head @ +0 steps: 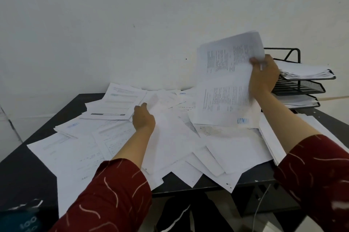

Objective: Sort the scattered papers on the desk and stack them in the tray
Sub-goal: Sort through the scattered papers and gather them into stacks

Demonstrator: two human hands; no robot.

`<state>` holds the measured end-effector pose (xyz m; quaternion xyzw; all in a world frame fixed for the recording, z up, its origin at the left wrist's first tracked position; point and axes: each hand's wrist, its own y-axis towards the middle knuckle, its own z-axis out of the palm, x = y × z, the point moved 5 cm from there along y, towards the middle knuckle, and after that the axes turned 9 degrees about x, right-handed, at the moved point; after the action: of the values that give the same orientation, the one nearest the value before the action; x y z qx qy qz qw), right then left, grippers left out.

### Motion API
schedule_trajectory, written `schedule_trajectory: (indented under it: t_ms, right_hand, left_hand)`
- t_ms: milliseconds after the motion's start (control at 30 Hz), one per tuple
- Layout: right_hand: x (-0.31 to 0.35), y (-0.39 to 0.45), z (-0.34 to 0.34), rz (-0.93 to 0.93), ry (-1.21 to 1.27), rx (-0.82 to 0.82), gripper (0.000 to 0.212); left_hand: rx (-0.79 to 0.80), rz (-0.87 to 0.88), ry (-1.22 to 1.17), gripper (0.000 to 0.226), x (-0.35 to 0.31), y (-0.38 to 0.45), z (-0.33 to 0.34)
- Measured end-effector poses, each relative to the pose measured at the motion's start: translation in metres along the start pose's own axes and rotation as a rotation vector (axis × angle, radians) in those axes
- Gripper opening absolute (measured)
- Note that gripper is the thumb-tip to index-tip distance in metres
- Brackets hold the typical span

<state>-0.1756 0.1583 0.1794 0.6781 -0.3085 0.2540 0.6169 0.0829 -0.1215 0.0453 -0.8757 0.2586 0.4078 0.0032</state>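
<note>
White wall behind a dark desk (28,167) covered in scattered papers (79,148). At three o'clock, a wire tray (302,88) holds stacks. Right hand (263,78) grips a lifted sheaf (224,84); left hand (144,118) pinches a sheet (170,133) at center.

Readable text is scarce in your head view. The sheaf of printed sheets (224,88) that your right hand (263,78) holds up carries a blue stamp near its lower edge; you can make out roughly "LUNA", mirrored and blurred. A similar blue mark shows on a sheet at the far edge of the pile (182,93), illegible. At the lower left corner, a dark teal object (22,220) bears pale numerals reading about "100". All body text on the papers is too small to read.
</note>
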Motion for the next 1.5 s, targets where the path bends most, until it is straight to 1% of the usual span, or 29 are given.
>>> schedule_trajectory:
  t_ms: [67,100,167,233,300,400,500,567,633,700,767,833,867,900,933,1000,1033,1067,1100,1133,1200,1233,1267,1300,1333,1400,1433,1500]
  right_hand:
    - [0.000,0.001,-0.003,0.033,0.072,-0.019,0.020]
    - [0.000,0.002,-0.004,0.054,0.120,-0.023,0.020]
    - [0.001,0.004,0.000,0.084,0.187,0.008,0.018]
    - [-0.001,0.001,0.014,0.117,0.167,0.117,0.016]
    - [-0.008,-0.010,0.034,0.177,0.142,0.266,0.023]
    - [-0.028,-0.043,0.064,0.264,0.051,0.441,0.030]
    - [-0.056,-0.083,0.090,0.379,-0.047,0.545,0.033]
    - [-0.072,-0.107,0.104,0.489,-0.052,0.600,0.047]
    - [-0.079,-0.123,0.113,0.547,-0.067,0.640,0.062]
    - [-0.081,-0.131,0.119,0.567,-0.067,0.649,0.065]
    - [-0.082,-0.137,0.125,0.563,-0.071,0.673,0.063]
    - [-0.076,-0.139,0.131,0.532,-0.096,0.731,0.058]
    - [-0.072,-0.138,0.133,0.510,-0.098,0.775,0.048]
    - [-0.069,-0.138,0.135,0.482,-0.084,0.808,0.034]
    - [-0.065,-0.137,0.135,0.453,-0.041,0.815,0.030]
    - [-0.064,-0.135,0.126,0.452,0.027,0.776,0.032]
    - [-0.067,-0.133,0.120,0.437,-0.005,0.748,0.027]
    - [-0.072,-0.131,0.115,0.404,-0.090,0.736,0.024]
    - [-0.076,-0.130,0.111,0.364,-0.194,0.760,0.026]
    - [-0.080,-0.132,0.109,0.345,-0.288,0.827,0.041]
    - [-0.083,-0.144,0.111,0.409,-0.445,1.057,0.090]
    - [-0.083,-0.150,0.113,0.432,-0.526,1.164,0.111]
    - [-0.083,-0.154,0.116,0.430,-0.598,1.238,0.123]
    - [-0.083,-0.157,0.119,0.416,-0.643,1.277,0.125]
    - [-0.082,-0.157,0.123,0.397,-0.663,1.295,0.122]
    - [-0.077,-0.156,0.127,0.381,-0.640,1.303,0.107]
    - [-0.074,-0.154,0.127,0.382,-0.617,1.294,0.096]
    - [-0.067,-0.148,0.124,0.345,-0.609,1.212,0.063]
  left_hand:
    - [-0.059,0.035,0.009,0.049,0.002,0.005,-0.007]
    - [-0.055,0.040,-0.064,0.046,0.004,0.007,-0.010]
    - [0.002,0.026,-0.272,0.038,0.004,0.012,-0.010]
    - [0.085,0.005,-0.430,0.035,0.001,0.014,-0.007]
    - [0.182,-0.040,-0.575,0.038,0.000,0.013,0.001]
    - [0.353,-0.172,-0.761,0.038,0.004,0.008,0.017]
    - [0.460,-0.246,-0.768,0.039,0.015,0.003,0.028]
    - [0.494,-0.256,-0.783,0.042,0.024,0.002,0.032]
    - [0.508,-0.285,-0.826,0.052,0.031,0.001,0.035]
    - [0.515,-0.338,-0.852,0.069,0.036,-0.001,0.037]
    - [0.572,-0.313,-0.905,0.077,0.032,-0.003,0.036]
    - [0.640,-0.230,-0.858,0.074,0.028,-0.006,0.034]
    - [0.648,-0.200,-0.814,0.068,0.027,-0.006,0.033]
    - [0.636,-0.185,-0.769,0.061,0.029,-0.005,0.034]
    - [0.600,-0.184,-0.742,0.053,0.031,-0.004,0.032]
    - [0.489,-0.184,-0.711,0.047,0.037,0.003,0.023]
    - [0.429,-0.175,-0.683,0.046,0.041,0.009,0.016]
    - [0.374,-0.172,-0.639,0.046,0.046,0.014,0.008]
    - [0.326,-0.179,-0.590,0.045,0.052,0.019,0.000]
    - [0.294,-0.190,-0.542,0.044,0.058,0.023,-0.006]
    - [0.276,-0.205,-0.474,0.043,0.069,0.027,-0.014]
    - [0.278,-0.212,-0.454,0.043,0.072,0.028,-0.016]
    - [0.278,-0.222,-0.442,0.043,0.075,0.027,-0.016]
    - [0.275,-0.232,-0.436,0.043,0.077,0.025,-0.016]
    - [0.271,-0.239,-0.437,0.043,0.077,0.023,-0.016]
    - [0.280,-0.232,-0.447,0.042,0.079,0.021,-0.015]
    - [0.289,-0.224,-0.450,0.042,0.079,0.020,-0.015]
    - [0.304,-0.210,-0.452,0.041,0.080,0.018,-0.013]
